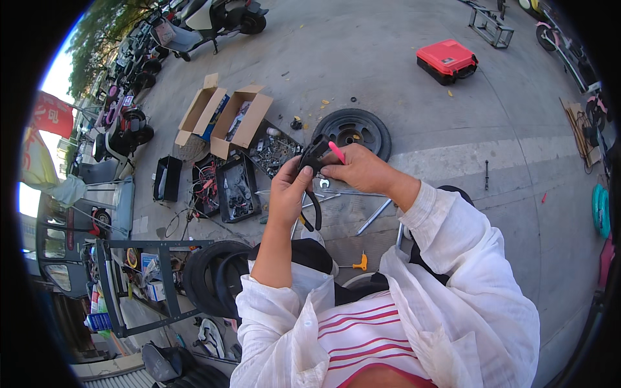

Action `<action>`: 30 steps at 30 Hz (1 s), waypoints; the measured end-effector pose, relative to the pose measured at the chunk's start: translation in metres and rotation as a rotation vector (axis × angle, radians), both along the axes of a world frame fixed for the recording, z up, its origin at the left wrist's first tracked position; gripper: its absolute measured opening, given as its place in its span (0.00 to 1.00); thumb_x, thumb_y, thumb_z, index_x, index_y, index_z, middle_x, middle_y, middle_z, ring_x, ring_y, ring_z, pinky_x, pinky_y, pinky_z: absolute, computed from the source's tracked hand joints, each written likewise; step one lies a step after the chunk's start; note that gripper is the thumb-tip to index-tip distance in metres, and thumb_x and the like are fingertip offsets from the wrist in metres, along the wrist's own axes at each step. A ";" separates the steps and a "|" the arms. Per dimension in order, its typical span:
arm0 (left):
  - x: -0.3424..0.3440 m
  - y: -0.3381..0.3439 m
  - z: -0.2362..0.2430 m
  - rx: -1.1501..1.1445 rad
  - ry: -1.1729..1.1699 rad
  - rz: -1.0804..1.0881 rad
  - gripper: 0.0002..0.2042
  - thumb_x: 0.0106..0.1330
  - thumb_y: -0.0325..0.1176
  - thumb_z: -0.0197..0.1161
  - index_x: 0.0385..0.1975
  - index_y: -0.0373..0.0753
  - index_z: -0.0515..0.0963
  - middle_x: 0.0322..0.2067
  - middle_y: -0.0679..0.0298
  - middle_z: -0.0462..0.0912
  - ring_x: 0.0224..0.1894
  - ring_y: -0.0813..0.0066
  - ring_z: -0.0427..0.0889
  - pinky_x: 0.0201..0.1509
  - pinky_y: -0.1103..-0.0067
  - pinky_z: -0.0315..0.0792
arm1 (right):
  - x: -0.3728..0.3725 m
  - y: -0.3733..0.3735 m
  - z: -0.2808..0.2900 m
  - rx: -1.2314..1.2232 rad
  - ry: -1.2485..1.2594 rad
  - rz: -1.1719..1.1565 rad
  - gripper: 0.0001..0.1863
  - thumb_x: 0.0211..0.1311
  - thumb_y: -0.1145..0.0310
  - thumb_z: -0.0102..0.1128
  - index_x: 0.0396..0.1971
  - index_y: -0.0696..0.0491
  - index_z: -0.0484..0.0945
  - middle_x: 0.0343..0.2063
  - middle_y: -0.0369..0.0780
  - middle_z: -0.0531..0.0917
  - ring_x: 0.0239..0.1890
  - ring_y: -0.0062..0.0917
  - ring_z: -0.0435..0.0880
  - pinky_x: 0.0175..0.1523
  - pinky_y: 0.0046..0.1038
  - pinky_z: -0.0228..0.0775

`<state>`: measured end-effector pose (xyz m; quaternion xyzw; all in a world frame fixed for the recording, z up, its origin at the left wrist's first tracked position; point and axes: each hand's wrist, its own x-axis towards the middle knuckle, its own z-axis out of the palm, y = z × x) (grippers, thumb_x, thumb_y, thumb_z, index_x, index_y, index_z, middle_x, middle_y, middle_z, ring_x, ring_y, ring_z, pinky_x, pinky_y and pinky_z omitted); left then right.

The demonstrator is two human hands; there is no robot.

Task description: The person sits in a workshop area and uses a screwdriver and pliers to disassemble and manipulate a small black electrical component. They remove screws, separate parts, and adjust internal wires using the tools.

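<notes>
In front of my chest, both my hands are closed around a small black part (315, 153). My left hand (290, 181) grips its left side with thumb and fingers. From beneath that hand hang the black and yellow handles of pliers (315, 210); their jaws are hidden. My right hand (365, 169) pinches at the part's right side. A slim pink piece (336, 152) sticks up by the right fingers; I cannot make out what it belongs to. Just beyond the hands a black wheel with a tyre (352, 119) lies flat on the ground.
Open cardboard boxes (249, 107) and black trays of small parts (238, 187) stand ahead to the left. Spanners and an orange-handled tool (361, 262) lie near my feet. Tyres (210, 275) and a metal frame (165, 244) are left. A red case (447, 59) sits far right.
</notes>
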<state>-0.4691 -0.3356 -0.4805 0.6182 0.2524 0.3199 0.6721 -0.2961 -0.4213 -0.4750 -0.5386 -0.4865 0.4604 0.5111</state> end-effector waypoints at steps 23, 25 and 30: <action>0.006 0.010 0.001 0.302 0.086 -0.003 0.14 0.63 0.29 0.62 0.46 0.31 0.75 0.31 0.67 0.77 0.28 0.86 0.72 0.30 0.86 0.67 | -0.002 -0.002 0.011 0.037 -0.220 -0.144 0.12 0.56 0.68 0.61 0.37 0.59 0.79 0.25 0.47 0.81 0.26 0.35 0.79 0.34 0.32 0.68; 0.007 0.007 0.004 0.243 0.094 -0.012 0.14 0.62 0.29 0.63 0.45 0.30 0.76 0.33 0.64 0.77 0.32 0.83 0.76 0.34 0.84 0.71 | 0.001 -0.004 0.016 -0.101 -0.241 -0.139 0.09 0.55 0.73 0.63 0.35 0.61 0.79 0.28 0.45 0.83 0.28 0.26 0.80 0.37 0.28 0.70; -0.004 0.004 0.000 0.169 0.022 -0.041 0.15 0.64 0.31 0.62 0.48 0.32 0.74 0.31 0.70 0.77 0.24 0.90 0.70 0.23 0.88 0.64 | -0.018 0.000 0.026 -0.075 0.083 -0.102 0.12 0.51 0.79 0.66 0.38 0.59 0.79 0.31 0.37 0.84 0.35 0.17 0.79 0.43 0.23 0.72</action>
